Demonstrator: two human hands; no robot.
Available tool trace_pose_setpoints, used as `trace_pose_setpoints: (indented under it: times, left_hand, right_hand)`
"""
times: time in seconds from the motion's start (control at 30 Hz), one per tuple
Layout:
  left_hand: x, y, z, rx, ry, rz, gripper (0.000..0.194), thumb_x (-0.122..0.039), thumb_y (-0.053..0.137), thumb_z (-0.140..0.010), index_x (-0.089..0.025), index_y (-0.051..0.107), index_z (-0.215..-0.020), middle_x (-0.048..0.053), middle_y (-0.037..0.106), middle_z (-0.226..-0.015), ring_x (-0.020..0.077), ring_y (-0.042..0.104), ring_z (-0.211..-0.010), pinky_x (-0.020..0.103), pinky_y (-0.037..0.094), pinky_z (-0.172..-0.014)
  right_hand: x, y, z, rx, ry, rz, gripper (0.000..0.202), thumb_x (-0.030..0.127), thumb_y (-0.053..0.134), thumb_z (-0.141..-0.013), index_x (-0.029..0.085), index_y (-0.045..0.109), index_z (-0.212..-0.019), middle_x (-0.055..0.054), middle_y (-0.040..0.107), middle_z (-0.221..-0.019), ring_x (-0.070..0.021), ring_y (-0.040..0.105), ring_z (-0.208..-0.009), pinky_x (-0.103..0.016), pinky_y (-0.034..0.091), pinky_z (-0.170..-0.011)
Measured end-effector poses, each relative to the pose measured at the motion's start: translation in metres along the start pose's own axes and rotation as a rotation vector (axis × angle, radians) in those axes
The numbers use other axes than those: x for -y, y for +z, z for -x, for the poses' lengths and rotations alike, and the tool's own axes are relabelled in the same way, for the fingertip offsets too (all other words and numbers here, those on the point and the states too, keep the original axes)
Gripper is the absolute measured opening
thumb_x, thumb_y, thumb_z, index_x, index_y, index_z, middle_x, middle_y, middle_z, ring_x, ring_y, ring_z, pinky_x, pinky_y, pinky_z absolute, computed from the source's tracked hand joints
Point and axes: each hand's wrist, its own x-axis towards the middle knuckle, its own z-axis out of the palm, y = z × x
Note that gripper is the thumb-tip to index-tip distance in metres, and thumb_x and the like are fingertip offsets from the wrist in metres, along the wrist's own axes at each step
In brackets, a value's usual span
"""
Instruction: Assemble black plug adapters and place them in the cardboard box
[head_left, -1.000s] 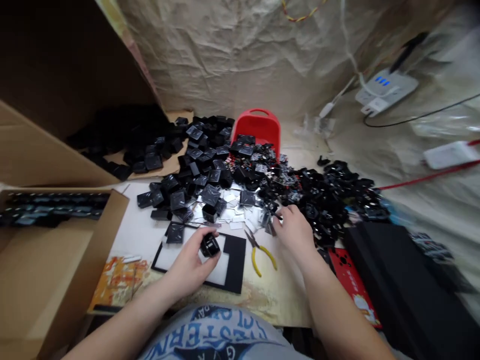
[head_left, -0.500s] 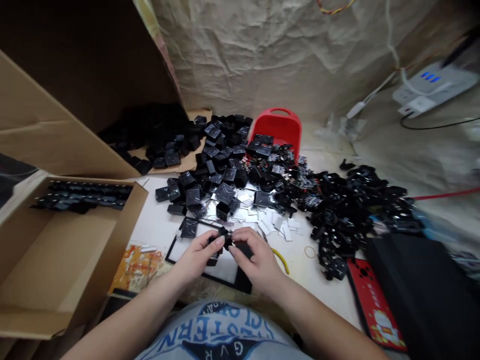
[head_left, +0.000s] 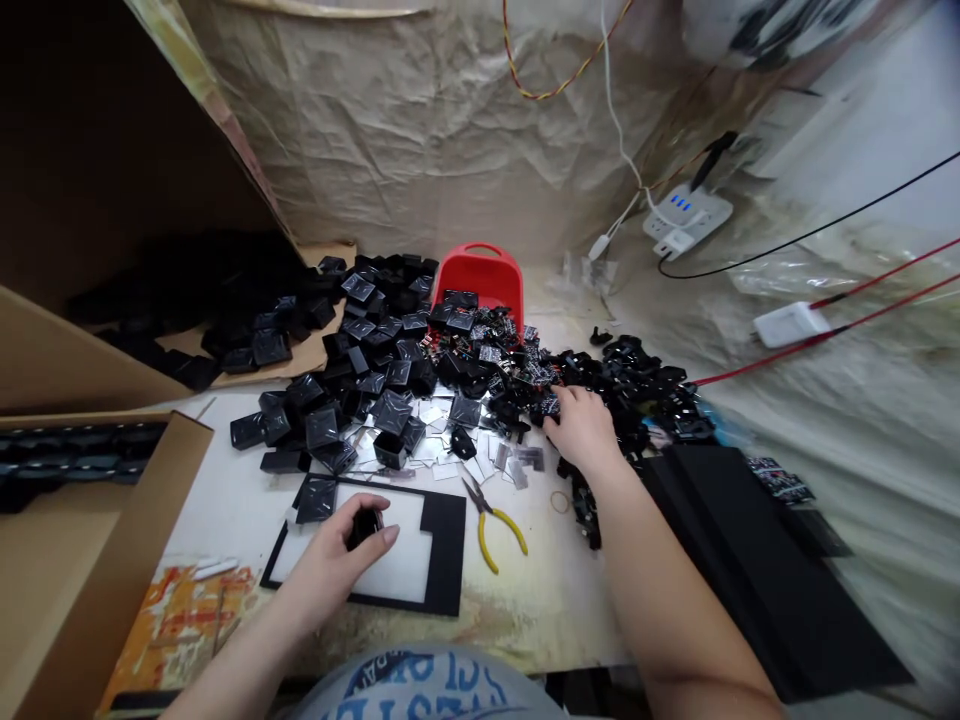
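left hand (head_left: 337,555): clamped on black casing (head_left: 365,526), over black-edged board (head_left: 445,560) | right hand (head_left: 583,428): at black parts pile (head_left: 660,388), grip can't tell | casing: probably light, stiff, slick; pinch side walls

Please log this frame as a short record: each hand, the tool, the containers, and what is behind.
left hand: left hand curled around a small black part, above a black-framed white panel
right hand: right hand with fingertips at a heap of black parts; whether it grips one is unclear
tool: yellow-handled pliers lying between the hands
containers: red bin behind the piles; open cardboard box at left, with rows of dark parts inside
background: white power strip, blue lights showing
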Motion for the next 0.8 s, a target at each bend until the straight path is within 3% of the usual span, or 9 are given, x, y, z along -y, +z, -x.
trace_pose_setpoints:
  times: [0.13, 0.27, 0.47, 0.6, 0.7, 0.77, 0.8]
  left_hand:
    - [-0.007, 0.006, 0.0, 0.041, 0.024, -0.014, 0.04, -0.053, 0.068, -0.075, -0.019, 0.063, -0.096, -0.002, 0.054, -0.073, 0.0137, 0.045, -0.066, 0.025, 0.035, -0.061]
    - [-0.014, 0.009, -0.006, 0.04, 0.085, -0.014, 0.036, -0.052, 0.064, -0.078, -0.017, 0.063, -0.072, -0.001, 0.051, -0.066, 0.0135, 0.043, -0.064, 0.024, 0.034, -0.059]
    - [-0.017, 0.008, -0.012, -0.018, 0.096, 0.011, 0.04, -0.053, 0.066, -0.074, -0.016, 0.06, -0.059, -0.002, 0.049, -0.057, 0.0114, 0.04, -0.058, 0.024, 0.034, -0.055]
    - [-0.018, 0.006, -0.007, -0.056, 0.114, 0.118, 0.034, -0.05, 0.073, -0.071, -0.016, 0.071, -0.076, 0.001, 0.063, -0.069, 0.0137, 0.052, -0.067, 0.026, 0.042, -0.066]
    - [-0.022, 0.006, -0.003, 0.013, 0.118, 0.256, 0.043, -0.049, 0.077, -0.068, -0.016, 0.074, -0.095, 0.004, 0.068, -0.083, 0.0148, 0.056, -0.074, 0.028, 0.045, -0.071]
    - [-0.024, 0.003, -0.002, 0.039, 0.114, 0.279, 0.04, -0.05, 0.077, -0.068, -0.015, 0.074, -0.089, 0.002, 0.066, -0.075, 0.0124, 0.053, -0.067, 0.026, 0.043, -0.066]
    - [-0.023, 0.001, -0.002, 0.022, 0.106, 0.272, 0.038, -0.05, 0.077, -0.068, -0.015, 0.074, -0.084, 0.001, 0.063, -0.07, 0.0112, 0.05, -0.064, 0.024, 0.041, -0.063]
  right_hand:
    - [-0.008, 0.0, 0.001, 0.003, 0.048, -0.163, 0.013, 0.023, 0.064, -0.073, 0.018, 0.07, -0.084, -0.012, 0.068, -0.094, -0.032, 0.056, -0.099, -0.048, 0.038, -0.095]
    - [0.01, 0.016, 0.022, 0.026, 0.112, -0.472, 0.029, 0.045, 0.064, -0.076, 0.019, 0.067, -0.088, -0.008, 0.068, -0.086, -0.0233, 0.06, -0.078, -0.041, 0.048, -0.079]
    - [0.049, 0.044, 0.03, 0.229, 0.257, -0.954, 0.051, 0.064, 0.076, -0.055, 0.021, 0.058, -0.074, 0.003, 0.056, -0.059, -0.0128, 0.053, -0.052, -0.028, 0.046, -0.051]
    - [0.084, 0.046, 0.057, 0.409, 0.313, -1.133, 0.051, 0.064, 0.078, -0.056, 0.021, 0.057, -0.074, 0.004, 0.057, -0.059, -0.0137, 0.058, -0.053, -0.028, 0.049, -0.05]
    - [0.107, 0.047, 0.089, 0.696, 0.323, -1.23, 0.042, 0.057, 0.076, -0.065, 0.02, 0.061, -0.078, 0.001, 0.061, -0.063, -0.0157, 0.061, -0.056, -0.029, 0.05, -0.051]
    - [0.113, 0.045, 0.101, 0.788, 0.249, -1.199, 0.035, 0.053, 0.07, -0.075, 0.02, 0.064, -0.085, -0.001, 0.064, -0.07, -0.017, 0.063, -0.063, -0.03, 0.052, -0.055]
    - [0.114, 0.044, 0.103, 0.754, 0.161, -1.113, 0.031, 0.05, 0.066, -0.081, 0.02, 0.065, -0.089, -0.003, 0.065, -0.075, -0.018, 0.064, -0.069, -0.031, 0.053, -0.06]
